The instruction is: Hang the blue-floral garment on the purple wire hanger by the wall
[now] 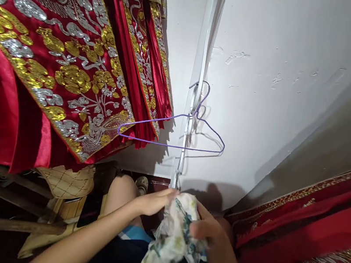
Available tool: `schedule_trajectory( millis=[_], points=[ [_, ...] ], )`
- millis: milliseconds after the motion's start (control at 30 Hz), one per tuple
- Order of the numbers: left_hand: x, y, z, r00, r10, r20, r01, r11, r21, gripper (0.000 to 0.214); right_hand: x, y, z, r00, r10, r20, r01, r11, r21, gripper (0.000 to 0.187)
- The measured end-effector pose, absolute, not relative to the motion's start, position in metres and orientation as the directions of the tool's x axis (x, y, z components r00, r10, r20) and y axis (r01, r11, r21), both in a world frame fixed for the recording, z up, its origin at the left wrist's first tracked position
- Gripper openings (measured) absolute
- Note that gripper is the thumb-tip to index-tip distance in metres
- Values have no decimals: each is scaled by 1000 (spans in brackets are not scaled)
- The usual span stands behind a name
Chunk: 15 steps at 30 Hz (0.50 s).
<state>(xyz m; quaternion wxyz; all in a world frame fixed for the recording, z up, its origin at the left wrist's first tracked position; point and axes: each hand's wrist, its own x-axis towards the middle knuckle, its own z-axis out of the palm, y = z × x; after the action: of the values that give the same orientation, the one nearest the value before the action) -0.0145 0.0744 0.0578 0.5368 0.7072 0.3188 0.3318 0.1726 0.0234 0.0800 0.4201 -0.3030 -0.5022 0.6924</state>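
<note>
A crumpled, thin white cloth (pixel 174 242) with green leaf-like marks is bunched up over my lap; what kind of piece it is I cannot make out. My left hand (pixel 159 201) grips its upper left edge, the fingertips partly hidden behind the folds. On the right side my right hand (pixel 208 228) is closed on it, thumb across the front. Above both hands, a bare purple wire hanger (pixel 169 145) hangs by its hook against the white wall, apart from the cloth.
Red garments (pixel 73 62) with gold and silver embroidery hang at the left. Red fabric (pixel 312 233) lies along the right side. A white vertical strip (pixel 206 34) runs down the wall (pixel 265 110). Wooden poles (pixel 7 225) and a tan quilted item (pixel 69 181) stand lower left.
</note>
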Motion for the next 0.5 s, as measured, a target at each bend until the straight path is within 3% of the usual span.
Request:
schedule_trajectory(
  millis=[100, 133, 200, 267, 367, 433, 500],
  points=[
    [-31, 70, 50, 744, 668, 24, 206, -263, 943, 64, 192, 33, 92, -666, 741, -86, -238, -321, -917, 36],
    [-38, 70, 52, 781, 624, 10, 247, -324, 913, 61, 199, 36, 99, -683, 724, -100, -190, -308, -932, 33],
    [-55, 73, 58, 761, 649, 26, 367, -463, 807, 56, 210, 42, 118, -678, 728, -102, -14, -152, -988, 22],
    [-77, 79, 64, 650, 756, 84, 522, -523, 674, 49, 214, 49, 138, -648, 758, -67, 205, 89, -975, 10],
    [-114, 88, 71, 474, 874, 106, 693, -445, 567, 31, 212, 68, 155, -498, 862, 95, 401, 326, -856, 10],
    [-137, 90, 75, 372, 921, 116, 740, -370, 562, 26, 209, 91, 152, -306, 915, 265, 428, 380, -820, 14],
    [-154, 90, 80, 277, 946, 168, 759, -322, 566, 22, 205, 119, 138, -109, 901, 421, 410, 426, -807, 31]
  ],
)
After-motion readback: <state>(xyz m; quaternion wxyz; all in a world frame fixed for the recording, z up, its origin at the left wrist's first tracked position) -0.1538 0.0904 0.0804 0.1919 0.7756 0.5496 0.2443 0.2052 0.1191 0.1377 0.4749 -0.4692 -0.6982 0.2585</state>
